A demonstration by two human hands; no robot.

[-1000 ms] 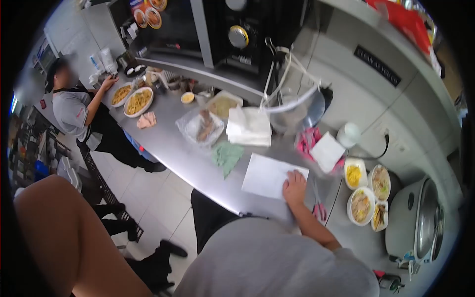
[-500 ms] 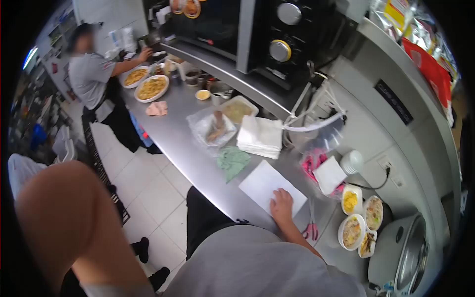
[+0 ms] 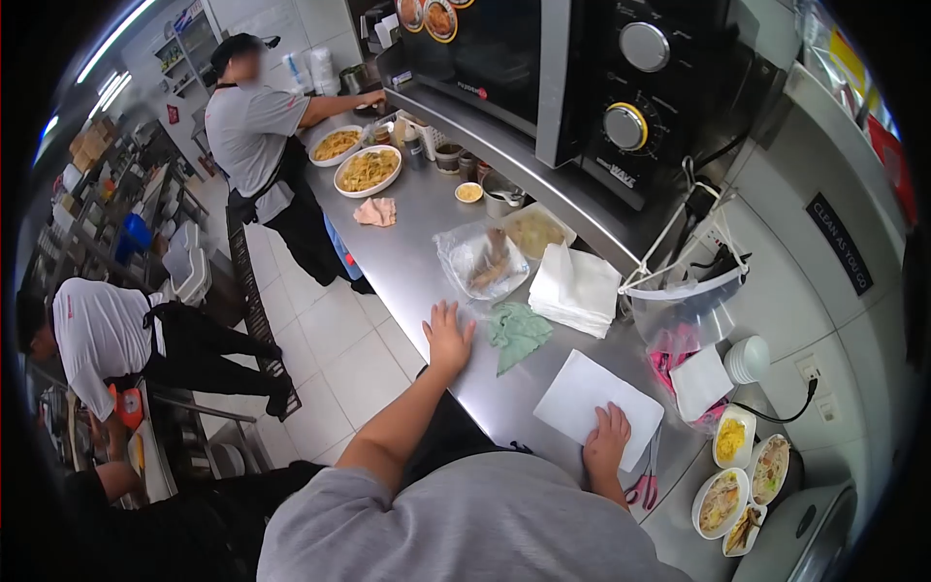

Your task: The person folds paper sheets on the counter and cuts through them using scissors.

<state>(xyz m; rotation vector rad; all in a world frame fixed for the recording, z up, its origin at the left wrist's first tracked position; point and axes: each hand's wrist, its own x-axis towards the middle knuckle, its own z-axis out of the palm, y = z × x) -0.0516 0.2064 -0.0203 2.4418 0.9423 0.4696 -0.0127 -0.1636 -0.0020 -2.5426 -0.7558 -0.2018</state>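
Note:
My right hand (image 3: 607, 441) lies flat on a sheet of white paper (image 3: 582, 393) at the counter's near edge, fingers stretched out. Just right of it are pink-handled scissors (image 3: 643, 490). At the counter's edge, my left hand (image 3: 449, 338) is palm down with its fingers spread and nothing in it. A crumpled green cloth (image 3: 519, 336) lies to its right. Beyond the cloth are a stack of white napkins (image 3: 574, 296) and a clear plastic bag (image 3: 465, 257) around a white container with something brown inside.
A microwave (image 3: 543, 78) stands on a raised shelf over the steel counter (image 3: 388, 257). Bowls of food (image 3: 722, 502) sit at the right, beside a large grey lidded appliance (image 3: 810, 533). Pasta bowls (image 3: 369, 170) are farther back, near a co-worker (image 3: 257, 136). Another person (image 3: 107, 330) bends at the left.
My left arm, raised close to the camera before, has come down, and its hand is now at the counter's edge. The view has shifted left. My right hand stays on the paper.

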